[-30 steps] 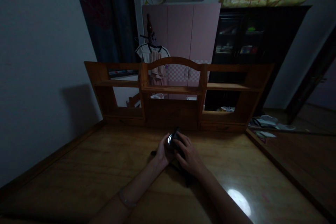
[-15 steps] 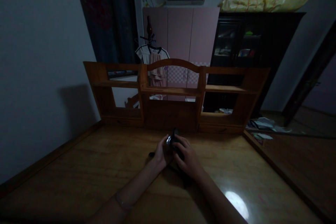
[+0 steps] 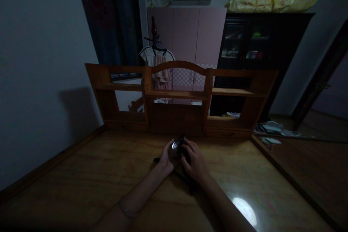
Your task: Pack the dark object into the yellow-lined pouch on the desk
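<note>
Gripping the small dark shiny object (image 3: 177, 145) together, left hand (image 3: 166, 159) and right hand (image 3: 196, 165) stayed toward 12 o'clock on the desk (image 3: 95, 177), near the shelf unit (image 3: 176, 117). Change noted: slight drift only. Fingering apparently ongoing; object type unclear.
</note>
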A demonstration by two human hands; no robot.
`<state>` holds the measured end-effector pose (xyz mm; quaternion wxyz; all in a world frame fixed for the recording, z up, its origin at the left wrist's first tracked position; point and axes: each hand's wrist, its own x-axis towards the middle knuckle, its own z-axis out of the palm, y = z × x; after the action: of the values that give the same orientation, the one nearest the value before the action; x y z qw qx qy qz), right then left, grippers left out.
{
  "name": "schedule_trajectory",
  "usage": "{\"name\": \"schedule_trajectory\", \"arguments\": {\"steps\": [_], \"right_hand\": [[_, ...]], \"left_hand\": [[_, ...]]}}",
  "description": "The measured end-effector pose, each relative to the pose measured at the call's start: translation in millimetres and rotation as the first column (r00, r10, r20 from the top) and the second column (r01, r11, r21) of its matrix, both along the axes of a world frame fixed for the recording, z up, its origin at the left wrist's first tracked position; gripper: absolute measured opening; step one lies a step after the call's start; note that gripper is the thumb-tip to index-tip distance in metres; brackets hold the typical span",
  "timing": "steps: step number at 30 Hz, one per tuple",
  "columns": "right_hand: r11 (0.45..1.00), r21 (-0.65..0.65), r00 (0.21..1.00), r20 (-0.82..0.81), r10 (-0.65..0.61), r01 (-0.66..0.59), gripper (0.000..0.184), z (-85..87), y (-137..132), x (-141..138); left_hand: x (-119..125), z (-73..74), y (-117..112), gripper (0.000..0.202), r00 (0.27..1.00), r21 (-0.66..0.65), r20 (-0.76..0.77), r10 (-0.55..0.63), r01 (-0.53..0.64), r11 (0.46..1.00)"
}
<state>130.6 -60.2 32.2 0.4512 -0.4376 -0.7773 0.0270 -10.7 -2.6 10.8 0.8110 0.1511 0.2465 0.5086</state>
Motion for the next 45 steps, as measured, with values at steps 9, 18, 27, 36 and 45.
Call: {"name": "schedule_trajectory", "arguments": {"steps": [9,18,27,36,45], "right_hand": [[0.998,-0.034,0.997,0.056,0.062,-0.06,0.055,-1.7,-1.4,0.3],[0.993,-0.052,0.993,0.057,0.105,-0.102,0.06,1.1,-3.9,-1.1],[0.989,-0.061,0.989,0.061,0.136,-0.132,0.061,3.6,-5.7,-1.1],[0.983,-0.087,0.985,0.054,0.167,-0.162,0.062,6.0,-5.7,0.6],[0.979,-0.1,0.983,0.022,0.18,-0.177,0.058,5.7,-4.8,0.3]], "left_hand": [[2.5,15.1,-8.4,0.021,0.999,-0.021,0.032,0.01,-0.01,1.0],[2.1,8.3,-4.9,0.022,0.999,0.003,0.04,0.004,-0.004,1.0],[1.1,5.1,-3.9,0.024,0.999,0.046,0.035,-0.022,0.021,0.999],[1.3,10.9,-6.6,0.026,1.0,-0.004,0.019,-0.015,0.015,1.0],[1.9,14.9,-8.7,0.024,1.0,-0.039,-0.001,0.002,-0.003,0.999]]}}
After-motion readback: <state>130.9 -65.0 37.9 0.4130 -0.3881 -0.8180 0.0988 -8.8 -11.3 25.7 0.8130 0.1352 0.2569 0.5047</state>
